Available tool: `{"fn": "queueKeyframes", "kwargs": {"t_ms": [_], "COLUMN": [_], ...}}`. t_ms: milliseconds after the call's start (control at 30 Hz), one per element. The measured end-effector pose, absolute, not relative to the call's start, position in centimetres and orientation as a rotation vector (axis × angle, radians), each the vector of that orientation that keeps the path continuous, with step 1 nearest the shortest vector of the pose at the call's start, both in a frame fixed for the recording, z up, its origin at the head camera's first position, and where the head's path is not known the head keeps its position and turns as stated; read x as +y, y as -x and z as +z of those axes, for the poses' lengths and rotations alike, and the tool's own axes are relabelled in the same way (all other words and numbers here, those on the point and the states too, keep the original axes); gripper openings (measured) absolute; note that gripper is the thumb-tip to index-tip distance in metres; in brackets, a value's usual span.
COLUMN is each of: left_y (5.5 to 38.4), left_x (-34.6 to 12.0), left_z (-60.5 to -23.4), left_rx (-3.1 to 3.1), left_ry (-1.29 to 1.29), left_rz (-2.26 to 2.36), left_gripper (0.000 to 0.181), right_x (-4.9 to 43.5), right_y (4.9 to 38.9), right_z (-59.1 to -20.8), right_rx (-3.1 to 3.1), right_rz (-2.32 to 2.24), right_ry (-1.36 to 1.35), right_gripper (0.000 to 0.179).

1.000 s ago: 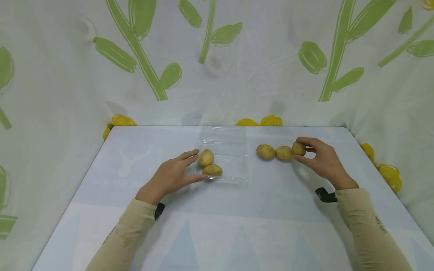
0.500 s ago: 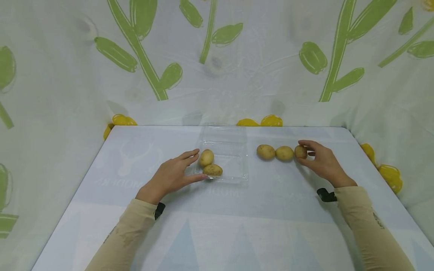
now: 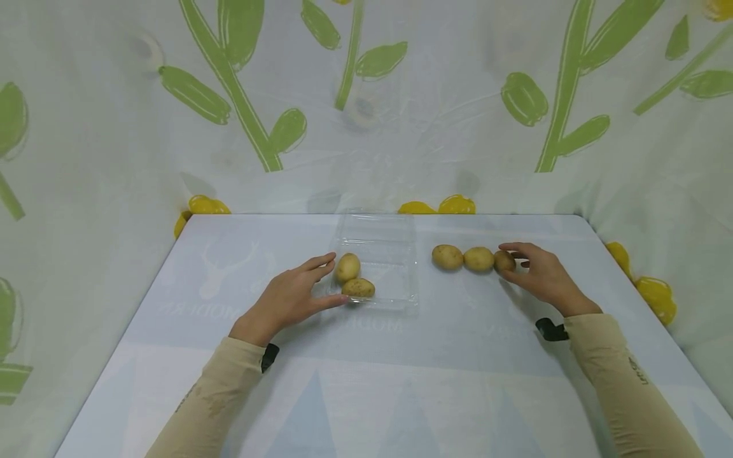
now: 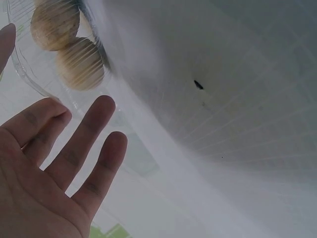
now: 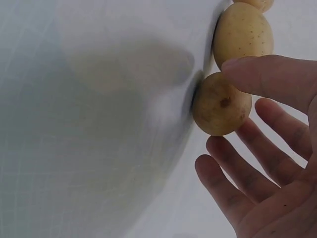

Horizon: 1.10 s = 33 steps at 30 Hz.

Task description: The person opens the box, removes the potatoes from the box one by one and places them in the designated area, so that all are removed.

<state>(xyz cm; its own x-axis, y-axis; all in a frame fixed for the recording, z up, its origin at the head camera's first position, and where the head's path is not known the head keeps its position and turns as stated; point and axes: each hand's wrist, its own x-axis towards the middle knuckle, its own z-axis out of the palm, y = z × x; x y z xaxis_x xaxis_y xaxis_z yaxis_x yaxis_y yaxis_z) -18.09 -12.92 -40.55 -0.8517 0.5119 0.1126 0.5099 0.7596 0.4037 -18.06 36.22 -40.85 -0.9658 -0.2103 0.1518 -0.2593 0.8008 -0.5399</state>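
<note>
A clear plastic clamshell container (image 3: pixel 395 280) lies with its lid folded back, holding two potatoes, one (image 3: pixel 347 268) behind the other (image 3: pixel 358 288). My left hand (image 3: pixel 286 294) rests at the container's left front corner, thumb at the front rim and fingers spread along the left side. To the right, potatoes lie in a row on the table: a left one (image 3: pixel 447 257), a middle one (image 3: pixel 478 259) and a right one (image 3: pixel 504 261). My right hand (image 3: pixel 541 275) holds this right potato between thumb and fingers; the right wrist view shows the thumb across the potato (image 5: pixel 221 106).
The white table (image 3: pixel 435 381) has faint printed shapes. Behind it hangs a pale curtain (image 3: pixel 435 127) with green leaves and yellow flowers, close to the table's back edge.
My right hand has lowered the right potato onto the table, at the end of the row beside the middle potato. My left hand and the container have stayed in place.
</note>
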Motion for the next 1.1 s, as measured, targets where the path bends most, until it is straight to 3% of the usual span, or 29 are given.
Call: {"fn": "queueKeyframes", "kwargs": {"t_ms": [567, 1100], "left_y": [17.9, 17.8], "left_x": [-12.9, -12.9], "left_z": [-40.7, -40.5], "left_rx": [2.946, 2.919], "left_ry": [-0.844, -0.814], "left_rz": [0.693, 0.702], "left_gripper": [0.085, 0.084], "right_x": [36.2, 31.2], "right_y": [17.4, 17.1], "right_z": [-39.2, -36.4], "right_rx": [-2.841, -2.679], "right_rz": [0.823, 0.891], "right_ry": [-0.321, -0.446], "right_gripper": [0.056, 0.056]}}
